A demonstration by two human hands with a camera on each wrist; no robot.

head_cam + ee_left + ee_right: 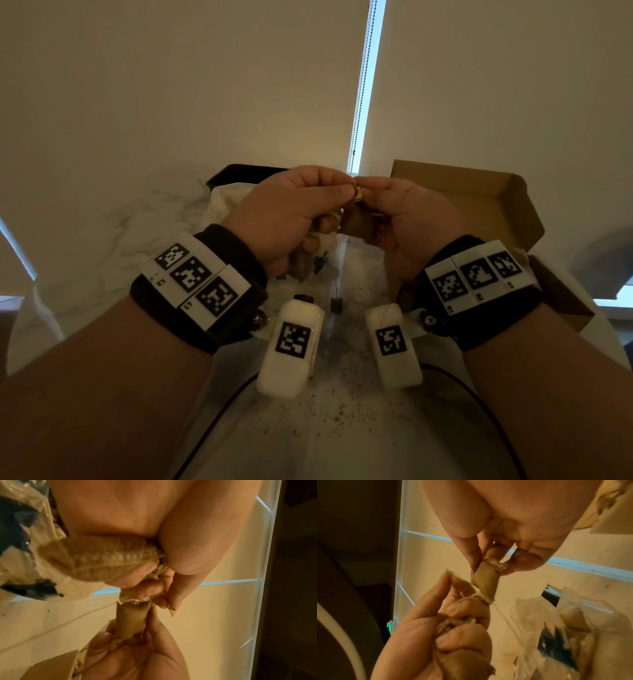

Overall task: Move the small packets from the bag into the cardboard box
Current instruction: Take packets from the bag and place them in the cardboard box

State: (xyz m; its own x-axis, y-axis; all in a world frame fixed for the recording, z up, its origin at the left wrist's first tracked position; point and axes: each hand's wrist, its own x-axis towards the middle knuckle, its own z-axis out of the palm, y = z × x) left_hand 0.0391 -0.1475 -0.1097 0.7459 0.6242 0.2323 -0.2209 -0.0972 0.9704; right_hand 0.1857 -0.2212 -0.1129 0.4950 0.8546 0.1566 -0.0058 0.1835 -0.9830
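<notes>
Both hands meet above the table in the head view. My left hand (pixel 329 195) grips a bunch of small brown mesh packets (pixel 102 557) in its palm, and its fingertips pinch a yellow tag (pixel 358 192). Thumb and fingers of my right hand (pixel 373 195) pinch the top of one brown packet (pixel 486 578), whose string is tangled with the left hand's bunch. The clear plastic bag (pixel 222 205) lies crumpled behind my left hand, with more packets inside. The open cardboard box (pixel 486 209) stands to the right, behind my right hand.
A black tray (pixel 239 171) sits at the back behind the bag. A small brown tag (pixel 336 304) hangs on a string below the hands. Crumbs speckle the white marble table (pixel 102 240) near me. Blinds cover the window beyond.
</notes>
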